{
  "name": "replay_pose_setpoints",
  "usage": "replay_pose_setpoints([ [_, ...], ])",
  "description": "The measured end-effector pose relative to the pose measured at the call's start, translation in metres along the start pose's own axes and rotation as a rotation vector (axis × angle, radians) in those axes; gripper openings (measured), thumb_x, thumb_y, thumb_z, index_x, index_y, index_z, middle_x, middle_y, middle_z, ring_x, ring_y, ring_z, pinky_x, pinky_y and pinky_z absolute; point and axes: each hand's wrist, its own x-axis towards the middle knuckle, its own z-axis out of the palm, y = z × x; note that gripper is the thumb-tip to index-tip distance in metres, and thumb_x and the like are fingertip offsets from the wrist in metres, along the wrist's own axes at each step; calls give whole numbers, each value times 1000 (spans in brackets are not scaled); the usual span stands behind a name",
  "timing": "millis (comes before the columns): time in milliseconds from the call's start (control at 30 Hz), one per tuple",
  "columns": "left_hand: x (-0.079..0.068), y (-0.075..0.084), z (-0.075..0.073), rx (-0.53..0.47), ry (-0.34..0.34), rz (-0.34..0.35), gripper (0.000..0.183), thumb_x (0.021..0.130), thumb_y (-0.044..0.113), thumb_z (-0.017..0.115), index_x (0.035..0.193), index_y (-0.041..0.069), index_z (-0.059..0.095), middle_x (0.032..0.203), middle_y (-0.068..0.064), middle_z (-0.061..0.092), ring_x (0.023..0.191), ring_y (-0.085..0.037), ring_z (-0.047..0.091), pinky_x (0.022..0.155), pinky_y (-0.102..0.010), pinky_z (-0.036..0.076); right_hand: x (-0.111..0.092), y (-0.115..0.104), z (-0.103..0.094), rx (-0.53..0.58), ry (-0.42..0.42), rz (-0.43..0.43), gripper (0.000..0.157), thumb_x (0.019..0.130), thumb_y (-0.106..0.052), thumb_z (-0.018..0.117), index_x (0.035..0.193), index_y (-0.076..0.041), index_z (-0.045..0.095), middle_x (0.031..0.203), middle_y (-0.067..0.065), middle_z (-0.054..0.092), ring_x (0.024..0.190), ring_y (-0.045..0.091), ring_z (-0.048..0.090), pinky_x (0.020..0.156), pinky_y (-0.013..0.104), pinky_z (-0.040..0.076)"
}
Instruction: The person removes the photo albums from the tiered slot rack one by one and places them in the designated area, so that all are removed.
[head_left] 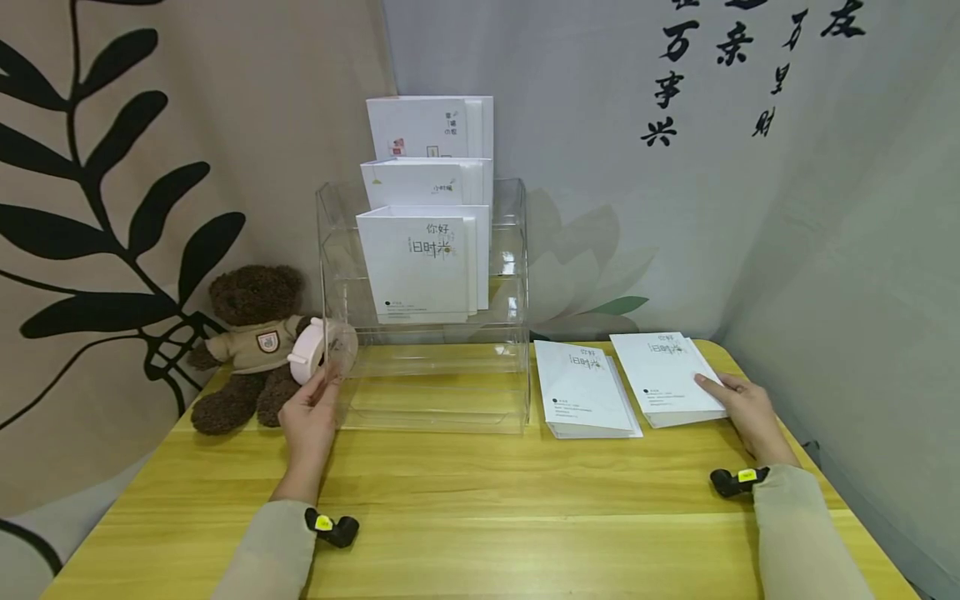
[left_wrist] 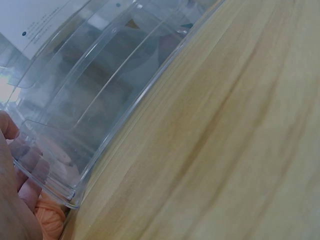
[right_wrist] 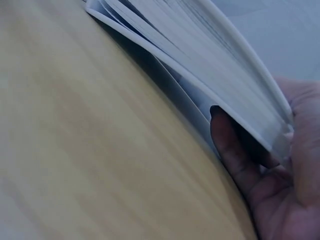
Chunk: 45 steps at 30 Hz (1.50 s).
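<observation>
At the left front of a clear acrylic display rack (head_left: 435, 421), my left hand (head_left: 311, 412) holds its side panel. In the left wrist view the fingers (left_wrist: 31, 187) show through the clear plastic, the thumb on the near side. My right hand (head_left: 742, 408) grips the right edge of a white book (head_left: 667, 375), thumb on the cover. Seen from the right wrist, the fingers (right_wrist: 232, 145) reach under the book (right_wrist: 200, 55), its near edge tilted up over another white sheet or cover. A second white stack of books (head_left: 581, 387) lies to the left of it.
White books (head_left: 420, 275) stand in three tiers on the rack. A brown teddy bear (head_left: 255, 350) in a beige shirt sits left of it, beside a pale pink rounded item (head_left: 306, 352). A peach ribbed thing (left_wrist: 50, 220) lies below the left hand. Printed curtains (head_left: 585, 125) hang behind the wooden table (head_left: 525, 533).
</observation>
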Motion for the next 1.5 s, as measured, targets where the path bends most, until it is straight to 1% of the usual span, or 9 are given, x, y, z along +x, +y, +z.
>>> replay_pose_setpoints([
  [433,0,-1,0,-4,-8,11,34,96,26,71,130,21,70,124,-2,70,109,-7,66,82,-9,50,-4,1,3,-50,-18,-23,96,93,-63,59,153,7,33,143,26,49,91,-5,55,75,13,49],
  [633,1,-2,-1,-3,-6,6,34,96,25,71,130,20,70,122,-4,70,105,-3,66,77,-8,50,-6,1,8,-92,-29,-17,98,92,-66,57,154,6,33,148,26,46,109,8,53,78,11,45],
  [767,1,-2,-2,11,-10,8,35,97,29,70,131,21,69,123,-3,70,108,-7,66,80,-8,50,-8,0,9,-119,-35,-22,97,93,-67,56,153,6,36,147,26,47,112,14,52,79,12,44],
  [900,0,-2,-2,9,-16,13,35,97,29,69,131,21,69,124,-3,70,110,-10,66,82,-9,50,-9,1,9,-122,-29,-27,95,93,-67,56,152,6,38,146,25,48,105,6,53,78,13,45],
  [1000,0,-3,-1,-18,-13,24,33,97,25,70,130,20,70,123,-3,70,109,-7,67,84,-11,51,-10,0,8,-102,-27,-31,94,93,-65,58,151,6,39,139,24,54,95,-1,55,76,14,48],
  [1133,0,-3,0,-19,-8,27,33,97,24,70,129,20,70,123,-3,70,108,-6,67,85,-12,51,-12,0,6,-102,-35,-35,93,92,-64,61,150,6,41,120,12,67,87,0,63,73,17,52],
  [1267,0,-2,0,-14,-8,22,33,97,24,70,130,19,70,123,-3,70,110,-10,67,86,-13,52,-13,-1,4,-125,-49,-37,91,91,-63,62,148,5,43,107,0,69,84,5,65,72,20,52],
  [1367,0,-2,0,-9,-8,18,34,97,25,70,130,19,70,123,-3,70,111,-11,67,86,-13,52,-14,-2,4,-127,-54,-31,88,91,-62,63,146,4,44,106,2,69,83,7,65,71,21,53],
  [1500,1,-3,0,-10,-8,17,34,97,25,69,130,19,70,124,-3,70,111,-11,66,86,-13,52,-13,-2,6,-174,-35,-36,87,93,-64,58,143,6,47,113,13,67,84,9,64,70,21,52],
])
